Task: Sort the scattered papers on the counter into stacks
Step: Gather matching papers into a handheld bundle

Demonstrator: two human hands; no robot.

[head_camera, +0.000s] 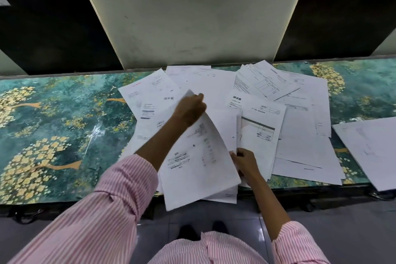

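Here, the left hand [190,109] is gripping the top edge of a sheaf of printed sheets [197,169], its fingers curled over the paper and lifting it off the surface [53,113]. The sheaf is tilting toward the person, and its lower corner is hanging out past the near edge of the surface. The right hand [246,163] is pinching the sheaf's right edge, fingers curled around it. Beyond both hands, the scattered papers [300,133] are lying in an overlapping spread across the middle of the teal, gold-flowered surface, several showing tables and headings. 1 large blank sheet [370,150] is lying apart at the right, overhanging the near edge. A pale panel [192,17] is standing behind the surface. Pink striped sleeves [120,195] are covering both arms.
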